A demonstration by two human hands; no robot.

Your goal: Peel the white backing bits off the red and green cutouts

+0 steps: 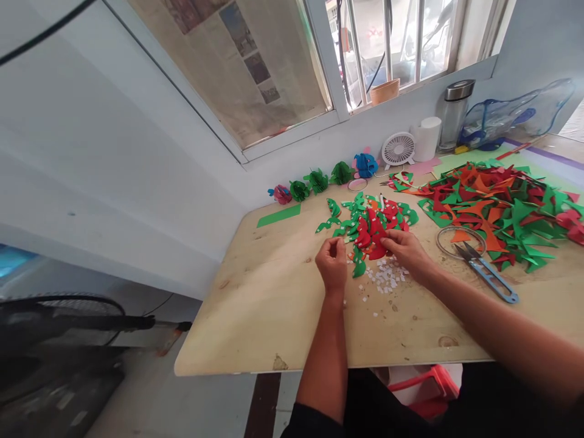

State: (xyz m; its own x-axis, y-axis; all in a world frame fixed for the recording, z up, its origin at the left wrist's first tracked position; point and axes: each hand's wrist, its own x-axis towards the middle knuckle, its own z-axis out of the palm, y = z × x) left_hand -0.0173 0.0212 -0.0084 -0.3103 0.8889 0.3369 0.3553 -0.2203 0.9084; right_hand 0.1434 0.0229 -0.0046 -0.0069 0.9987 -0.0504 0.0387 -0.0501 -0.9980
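My left hand is closed over the wooden table, its fingertips pinched; anything between them is too small to make out. To its right, my right hand pinches the edge of a red paper piece. Around and behind both hands lies a loose pile of red and green cut paper pieces, several with small white squares on them. Small white paper bits are scattered on the table just below my right hand.
Blue thread snips and a tape roll lie at right, beside a large heap of paper scraps. Paper flowers, a small white fan and a glass bottle line the wall. A green strip lies at back left.
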